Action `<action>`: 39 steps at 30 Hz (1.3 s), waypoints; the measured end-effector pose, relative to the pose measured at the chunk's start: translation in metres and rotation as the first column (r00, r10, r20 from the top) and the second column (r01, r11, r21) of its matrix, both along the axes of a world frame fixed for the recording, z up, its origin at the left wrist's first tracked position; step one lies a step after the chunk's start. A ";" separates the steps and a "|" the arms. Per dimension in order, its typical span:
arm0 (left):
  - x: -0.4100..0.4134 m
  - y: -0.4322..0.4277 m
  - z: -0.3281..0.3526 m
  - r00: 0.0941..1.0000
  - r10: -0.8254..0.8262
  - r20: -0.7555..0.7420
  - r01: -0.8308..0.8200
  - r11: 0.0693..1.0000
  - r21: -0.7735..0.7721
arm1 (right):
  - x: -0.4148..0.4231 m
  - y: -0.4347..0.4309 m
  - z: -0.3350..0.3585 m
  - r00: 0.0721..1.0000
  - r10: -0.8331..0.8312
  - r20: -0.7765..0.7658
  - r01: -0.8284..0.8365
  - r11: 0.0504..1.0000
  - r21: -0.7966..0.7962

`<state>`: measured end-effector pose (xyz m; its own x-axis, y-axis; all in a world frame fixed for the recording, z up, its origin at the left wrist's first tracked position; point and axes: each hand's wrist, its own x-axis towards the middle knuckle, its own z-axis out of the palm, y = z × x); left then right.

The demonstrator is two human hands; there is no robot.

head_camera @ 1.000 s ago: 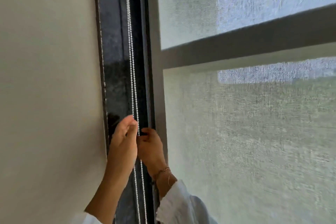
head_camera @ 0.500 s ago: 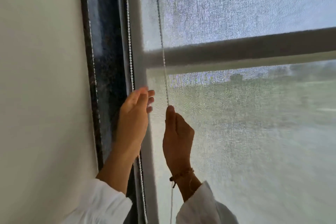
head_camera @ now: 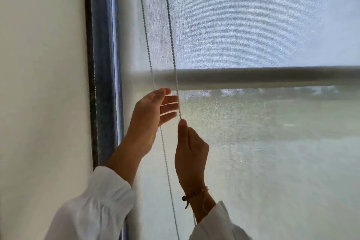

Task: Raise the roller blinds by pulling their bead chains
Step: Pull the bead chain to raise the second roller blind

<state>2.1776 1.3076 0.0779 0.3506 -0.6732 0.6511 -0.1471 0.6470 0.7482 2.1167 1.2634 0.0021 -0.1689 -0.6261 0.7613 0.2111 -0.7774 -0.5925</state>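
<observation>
right hand (head_camera: 191, 150) pinches the white bead chain (head_camera: 171, 25); left hand (head_camera: 150, 115) spread open.

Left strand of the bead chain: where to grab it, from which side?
Pinch the left strand just below the open left hand, coming from its left. It hangs free there; the right hand already grips the right strand, blocking that side.

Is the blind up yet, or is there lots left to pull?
Not yet. The blind covers all the window in view. The right hand pinches one strand of the bead chain; the left hand is open beside the other strand. Nearly all the pulling seems left.
</observation>
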 end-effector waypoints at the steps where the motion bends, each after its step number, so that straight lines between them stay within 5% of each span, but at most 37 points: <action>1: -0.006 0.005 0.002 1.000 -0.031 0.000 0.031 0.999 0.009 | -0.007 0.005 0.000 1.000 -0.005 0.004 0.005 1.000 0.006; 15: -0.062 0.033 0.004 0.980 -0.151 0.130 0.153 0.988 -0.006 | -0.067 0.054 -0.006 0.992 -0.121 -0.018 0.120 0.992 -0.047; 26: -0.085 0.084 0.028 0.915 -0.397 -0.070 0.381 0.909 -0.169 | -0.084 0.104 -0.011 0.987 -0.158 -0.026 0.153 0.979 -0.133; 28: -0.090 0.093 0.025 0.974 -0.226 -0.007 0.219 0.951 -0.219 | -0.084 0.114 -0.014 0.981 -0.189 -0.036 0.182 0.972 -0.145; 29: -0.090 0.096 0.022 0.992 0.051 0.116 -0.010 0.946 -0.324 | -0.085 0.119 -0.014 0.979 -0.202 -0.037 0.195 0.969 -0.150; 30: -0.089 0.097 0.018 0.893 0.400 0.207 -0.263 0.836 -0.481 | -0.086 0.123 -0.013 0.976 -0.217 -0.035 0.209 0.965 -0.157; 31: -0.086 0.096 0.013 0.701 0.681 0.212 -0.438 0.646 -0.625 | -0.087 0.127 -0.012 0.972 -0.232 -0.032 0.224 0.961 -0.165; 33: -0.081 0.091 0.006 0.446 0.885 0.135 -0.622 0.415 -0.664 | -0.090 0.135 -0.010 0.969 -0.244 -0.024 0.237 0.957 -0.169; 34: -0.079 0.089 0.004 0.448 0.883 0.139 -0.690 0.440 -0.574 | -0.093 0.138 -0.009 0.970 -0.244 -0.022 0.237 0.957 -0.168; 36: -0.075 0.087 0.002 0.638 0.750 0.176 -0.683 0.657 -0.320 | -0.098 0.142 -0.006 0.971 -0.237 -0.028 0.230 0.961 -0.154; 39: -0.067 0.086 0.002 0.910 0.412 0.045 -0.410 0.911 -0.039 | -0.106 0.144 -0.001 0.981 -0.192 -0.023 0.190 0.979 -0.081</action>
